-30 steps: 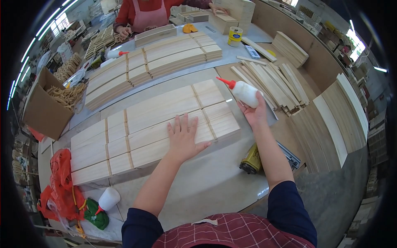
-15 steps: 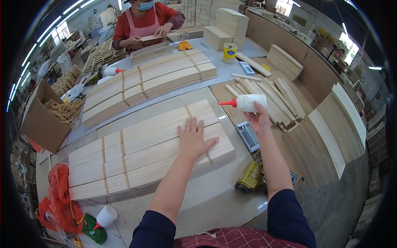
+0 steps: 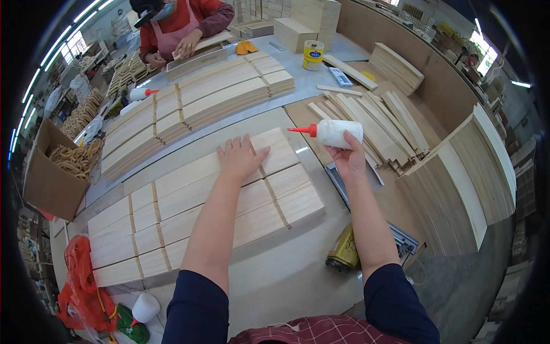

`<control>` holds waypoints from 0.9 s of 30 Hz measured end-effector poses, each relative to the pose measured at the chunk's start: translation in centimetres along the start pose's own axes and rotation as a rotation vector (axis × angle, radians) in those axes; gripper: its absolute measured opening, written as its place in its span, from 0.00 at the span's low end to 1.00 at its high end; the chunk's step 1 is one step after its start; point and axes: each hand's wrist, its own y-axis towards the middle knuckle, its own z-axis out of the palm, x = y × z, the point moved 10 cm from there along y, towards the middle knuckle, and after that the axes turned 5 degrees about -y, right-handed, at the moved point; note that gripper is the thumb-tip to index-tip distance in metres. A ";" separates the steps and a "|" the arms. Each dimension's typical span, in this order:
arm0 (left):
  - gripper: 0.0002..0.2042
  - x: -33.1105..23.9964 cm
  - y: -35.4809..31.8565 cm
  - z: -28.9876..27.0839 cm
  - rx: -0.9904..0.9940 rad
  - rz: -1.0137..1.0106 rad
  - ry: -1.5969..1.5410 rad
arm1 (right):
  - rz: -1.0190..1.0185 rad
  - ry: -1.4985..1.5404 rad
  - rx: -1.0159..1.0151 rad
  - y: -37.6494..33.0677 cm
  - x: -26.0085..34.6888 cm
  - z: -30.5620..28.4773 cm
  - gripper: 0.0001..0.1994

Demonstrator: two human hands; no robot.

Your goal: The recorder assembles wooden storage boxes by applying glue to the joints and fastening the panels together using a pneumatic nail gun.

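In my right hand (image 3: 348,163) I hold a white glue bottle (image 3: 335,133) on its side, its red nozzle pointing left above the table. My left hand (image 3: 239,161) lies flat with fingers spread on the far row of pale wooden boards (image 3: 195,198), close to its right end. These boards lie side by side in stacked rows, with narrow brown crosswise bands that look like grooves. Below my right forearm, a green-and-black power tool (image 3: 344,250) lies partly hidden.
Another person (image 3: 182,34) works with wooden pieces across the table, behind more grooved boards (image 3: 223,94). Loose wooden strips (image 3: 375,123) and stacked panels (image 3: 444,195) lie to the right. A carton of tan loops (image 3: 51,178), a red plastic bag (image 3: 83,281) and another glue bottle (image 3: 146,307) are left.
My left hand has moved left and away from me, onto the far row of boards. The glue bottle stays in my right hand. The other person has leaned forward and left.
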 end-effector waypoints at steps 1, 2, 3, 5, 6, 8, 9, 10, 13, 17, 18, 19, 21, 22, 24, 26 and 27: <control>0.38 -0.2 -0.1 0.7 0.087 -0.021 -0.004 | 0.002 -0.002 -0.004 -0.1 0.1 -0.3 0.21; 0.38 -0.6 -0.1 0.7 0.096 -0.019 -0.007 | 0.004 -0.006 -0.013 0.0 0.2 -0.8 0.21; 0.38 -0.8 -0.3 0.5 0.084 -0.009 0.001 | -0.003 -0.013 -0.006 0.2 0.3 -0.9 0.21; 0.38 -0.9 -0.4 0.6 0.079 0.002 0.011 | -0.006 -0.020 -0.007 0.4 0.4 -1.2 0.21; 0.38 -0.8 -0.4 0.6 0.072 0.009 0.010 | -0.006 -0.026 -0.012 0.5 0.3 -1.2 0.21; 0.38 -0.5 -0.6 0.5 0.065 0.012 0.013 | -0.003 -0.028 -0.017 0.6 0.0 -1.2 0.21; 0.38 -0.5 -0.6 0.5 0.069 0.011 0.008 | -0.003 -0.025 -0.027 0.6 -0.1 -1.3 0.20; 0.38 -0.4 -0.7 0.5 0.072 0.008 0.002 | -0.002 -0.022 -0.035 0.7 -0.2 -1.4 0.20; 0.37 -1.0 -1.3 0.5 0.024 0.042 0.021 | -0.028 -0.054 -0.104 1.5 -0.1 -2.5 0.22; 0.35 -1.9 -1.9 1.1 0.100 0.039 0.005 | -0.056 -0.116 -0.141 2.7 0.1 -2.8 0.26; 0.34 -2.0 -2.0 1.1 0.079 0.056 0.031 | -0.048 -0.192 -0.134 2.9 -0.1 -2.3 0.27; 0.33 -2.0 -2.1 1.0 0.059 0.072 0.056 | -0.040 -0.268 -0.127 3.1 -0.3 -1.8 0.29; 0.33 -1.8 -2.2 1.0 0.061 0.070 0.046 | -0.060 -0.316 -0.158 3.1 -0.6 -0.6 0.29; 0.32 -1.8 -2.2 1.0 0.064 0.069 0.036 | -0.080 -0.364 -0.192 3.1 -0.5 -0.3 0.30; 0.32 -1.9 -2.4 0.9 0.057 0.071 0.034 | -0.088 -0.384 -0.194 3.5 -0.8 0.1 0.31; 0.32 -2.1 -2.4 0.9 0.050 0.073 0.031 | -0.096 -0.406 -0.197 3.8 -0.8 0.2 0.32; 0.32 -2.1 -2.4 0.8 0.045 0.074 0.033 | -0.088 -0.410 -0.216 3.9 -0.9 0.0 0.32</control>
